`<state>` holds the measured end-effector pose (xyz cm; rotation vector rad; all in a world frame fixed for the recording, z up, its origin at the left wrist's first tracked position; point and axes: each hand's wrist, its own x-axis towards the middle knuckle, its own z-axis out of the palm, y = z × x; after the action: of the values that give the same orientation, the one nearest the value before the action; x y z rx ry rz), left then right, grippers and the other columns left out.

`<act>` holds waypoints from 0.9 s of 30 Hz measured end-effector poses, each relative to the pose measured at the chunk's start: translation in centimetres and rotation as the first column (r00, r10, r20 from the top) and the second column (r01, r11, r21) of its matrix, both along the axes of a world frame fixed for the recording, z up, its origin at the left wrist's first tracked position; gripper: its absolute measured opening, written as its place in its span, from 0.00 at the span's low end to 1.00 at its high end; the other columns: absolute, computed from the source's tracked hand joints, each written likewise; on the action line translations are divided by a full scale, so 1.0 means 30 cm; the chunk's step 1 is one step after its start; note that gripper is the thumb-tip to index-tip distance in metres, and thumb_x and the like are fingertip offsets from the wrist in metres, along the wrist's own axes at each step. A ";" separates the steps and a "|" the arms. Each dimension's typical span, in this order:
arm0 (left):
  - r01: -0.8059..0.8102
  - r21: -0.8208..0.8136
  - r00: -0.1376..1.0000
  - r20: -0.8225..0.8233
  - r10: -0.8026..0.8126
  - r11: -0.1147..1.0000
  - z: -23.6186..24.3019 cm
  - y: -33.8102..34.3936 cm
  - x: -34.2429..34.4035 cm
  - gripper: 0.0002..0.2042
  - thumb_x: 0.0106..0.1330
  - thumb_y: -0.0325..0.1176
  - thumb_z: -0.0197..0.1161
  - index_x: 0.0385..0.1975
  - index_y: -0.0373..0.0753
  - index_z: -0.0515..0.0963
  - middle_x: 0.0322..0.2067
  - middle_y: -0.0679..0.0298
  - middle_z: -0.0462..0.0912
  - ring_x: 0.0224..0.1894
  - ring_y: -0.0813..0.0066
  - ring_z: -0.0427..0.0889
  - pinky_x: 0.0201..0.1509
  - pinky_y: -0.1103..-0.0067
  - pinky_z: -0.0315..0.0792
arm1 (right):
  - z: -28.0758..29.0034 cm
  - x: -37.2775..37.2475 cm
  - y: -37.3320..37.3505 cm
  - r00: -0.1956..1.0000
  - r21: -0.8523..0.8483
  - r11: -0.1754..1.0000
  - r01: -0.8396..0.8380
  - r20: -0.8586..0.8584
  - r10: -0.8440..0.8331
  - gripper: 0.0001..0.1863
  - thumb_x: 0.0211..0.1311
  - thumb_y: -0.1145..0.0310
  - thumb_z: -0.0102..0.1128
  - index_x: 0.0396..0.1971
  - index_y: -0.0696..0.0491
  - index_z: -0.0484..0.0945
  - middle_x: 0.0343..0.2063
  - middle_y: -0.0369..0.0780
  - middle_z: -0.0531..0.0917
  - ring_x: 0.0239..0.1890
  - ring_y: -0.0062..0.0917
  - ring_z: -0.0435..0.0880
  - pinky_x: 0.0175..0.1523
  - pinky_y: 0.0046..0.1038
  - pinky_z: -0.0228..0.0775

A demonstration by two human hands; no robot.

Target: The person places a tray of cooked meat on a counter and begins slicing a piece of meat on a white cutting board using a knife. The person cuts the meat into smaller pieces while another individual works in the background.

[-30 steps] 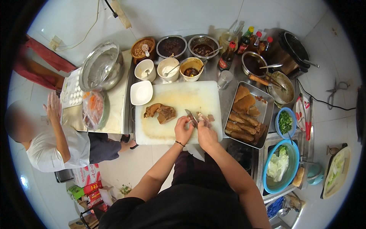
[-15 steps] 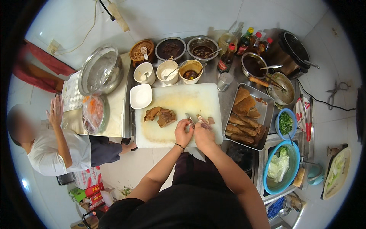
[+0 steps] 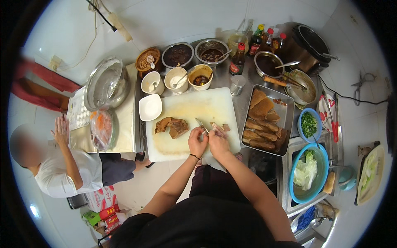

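We're mid-chop: left hand gripping knife, right hand pinning meat piece near board's right edge. Few slices done; big chunk left of knife untouched.

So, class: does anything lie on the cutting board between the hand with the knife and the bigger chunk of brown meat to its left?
Nothing visible does. The left hand holds the knife beside the right hand, which presses on small meat pieces. Between the knife and the larger meat chunk there is only bare white cutting board.
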<state>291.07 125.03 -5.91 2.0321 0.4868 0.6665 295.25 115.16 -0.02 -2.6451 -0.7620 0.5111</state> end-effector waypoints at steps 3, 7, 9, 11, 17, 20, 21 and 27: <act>0.019 0.017 1.000 0.011 -0.019 1.000 -0.008 -0.002 -0.007 0.08 0.47 0.22 0.60 0.29 0.34 0.72 0.33 0.60 0.75 0.29 0.71 0.73 0.33 0.81 0.70 | 0.004 -0.009 -0.012 1.000 -0.042 0.999 -0.010 -0.010 0.009 0.07 0.60 0.66 0.41 0.32 0.54 0.63 0.23 0.47 0.81 0.27 0.35 0.82 0.30 0.34 0.74; 0.029 0.065 0.999 0.040 -0.031 0.997 -0.027 -0.008 -0.010 0.08 0.48 0.23 0.60 0.29 0.34 0.72 0.34 0.60 0.75 0.31 0.69 0.74 0.35 0.80 0.70 | 0.008 -0.022 -0.005 0.998 -0.111 0.992 0.059 -0.019 -0.062 0.07 0.59 0.67 0.42 0.34 0.54 0.64 0.23 0.46 0.81 0.28 0.34 0.82 0.31 0.35 0.74; 0.029 0.045 0.999 0.024 -0.030 0.999 -0.030 -0.005 -0.013 0.08 0.48 0.23 0.60 0.30 0.34 0.72 0.34 0.59 0.75 0.31 0.68 0.74 0.36 0.80 0.70 | -0.006 -0.022 0.024 0.997 -0.080 0.995 0.064 -0.046 -0.068 0.08 0.58 0.67 0.43 0.34 0.56 0.64 0.25 0.47 0.81 0.29 0.36 0.82 0.32 0.36 0.74; 0.029 0.075 0.999 0.023 -0.031 0.997 -0.028 -0.004 -0.019 0.08 0.47 0.23 0.60 0.29 0.34 0.73 0.34 0.58 0.75 0.33 0.65 0.75 0.36 0.78 0.71 | -0.040 0.001 0.035 0.999 -0.003 0.999 0.040 -0.035 -0.041 0.10 0.56 0.68 0.44 0.35 0.57 0.63 0.26 0.49 0.80 0.30 0.38 0.81 0.34 0.38 0.73; 0.042 0.018 0.999 0.032 -0.043 0.999 0.000 -0.004 -0.024 0.09 0.49 0.22 0.59 0.32 0.35 0.72 0.36 0.56 0.75 0.34 0.66 0.76 0.37 0.78 0.71 | 0.002 0.050 -0.053 0.995 0.087 0.996 0.017 -0.096 -0.008 0.17 0.55 0.72 0.46 0.44 0.62 0.61 0.33 0.57 0.76 0.36 0.46 0.77 0.40 0.42 0.67; 0.040 -0.066 0.996 0.081 -0.035 0.997 -0.004 -0.012 -0.032 0.10 0.50 0.22 0.58 0.34 0.35 0.72 0.40 0.56 0.74 0.38 0.68 0.75 0.41 0.79 0.70 | 0.034 0.018 -0.063 0.994 0.074 0.996 0.050 -0.098 -0.042 0.14 0.56 0.71 0.45 0.41 0.61 0.62 0.31 0.56 0.77 0.34 0.47 0.77 0.39 0.42 0.67; 0.048 -0.082 0.996 0.085 -0.041 0.996 -0.007 -0.011 -0.038 0.10 0.50 0.22 0.58 0.34 0.35 0.72 0.41 0.56 0.73 0.39 0.68 0.75 0.41 0.79 0.70 | 0.055 0.013 -0.063 0.992 0.039 0.998 0.052 -0.118 -0.047 0.13 0.56 0.71 0.45 0.40 0.61 0.61 0.30 0.55 0.77 0.34 0.47 0.77 0.39 0.42 0.68; 0.071 -0.123 0.995 0.080 -0.061 0.990 -0.011 0.002 -0.056 0.12 0.48 0.20 0.56 0.35 0.34 0.72 0.44 0.56 0.71 0.42 0.69 0.74 0.45 0.80 0.70 | 0.121 -0.007 -0.066 0.991 -0.042 0.998 0.040 -0.125 -0.045 0.10 0.56 0.71 0.44 0.35 0.59 0.61 0.26 0.53 0.78 0.31 0.48 0.78 0.37 0.43 0.68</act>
<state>289.39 125.10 -6.24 1.8892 0.4051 0.6542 295.03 113.18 3.62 -2.6292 -0.6629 0.6812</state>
